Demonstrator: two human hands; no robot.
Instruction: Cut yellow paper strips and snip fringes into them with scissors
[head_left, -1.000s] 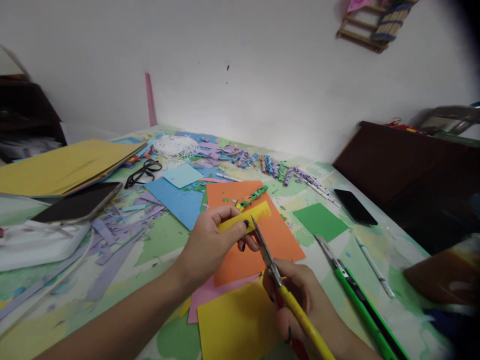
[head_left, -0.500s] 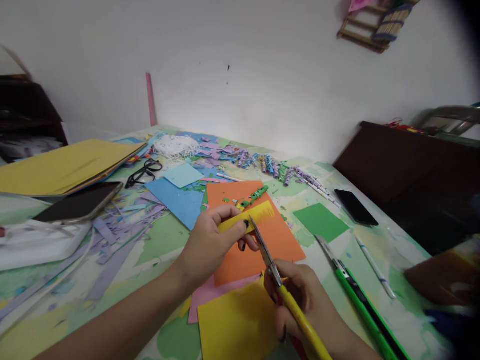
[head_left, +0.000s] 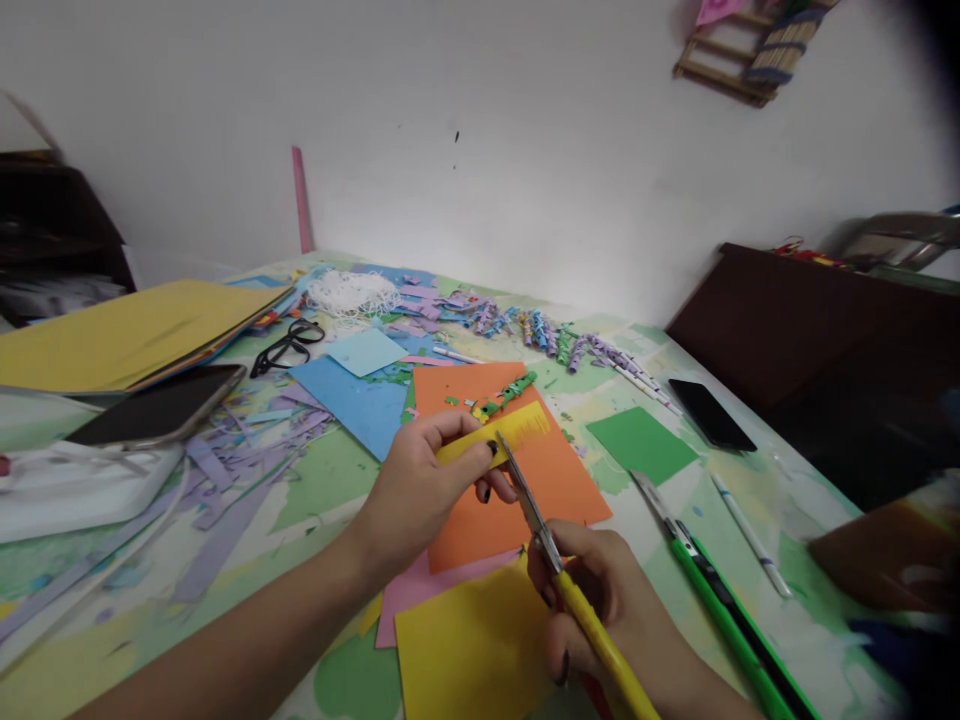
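Note:
Pinched between the fingers of my left hand [head_left: 439, 465] is a yellow paper strip [head_left: 517, 432] whose right part is cut into a fine fringe. My right hand [head_left: 592, 590] grips yellow-handled scissors [head_left: 551, 550], their blades meeting the strip's lower edge close to my left thumb. Under both hands lies an orange sheet [head_left: 480, 530], with a green rolled paper piece [head_left: 506, 397] on its far part. Nearer me, a yellow sheet [head_left: 465, 650] overlaps a pink sheet [head_left: 401, 600].
A green box cutter [head_left: 720, 600] with its blade out lies right of my right hand, beside a white stick [head_left: 750, 535], a green paper square [head_left: 641, 450] and a black phone [head_left: 711, 415]. Leftward are glasses [head_left: 289, 345], another phone [head_left: 161, 405] and purple paper scraps [head_left: 232, 500].
The scissors have shifted very slightly left along the strip, toward my left thumb. My left hand and the strip stay where they were.

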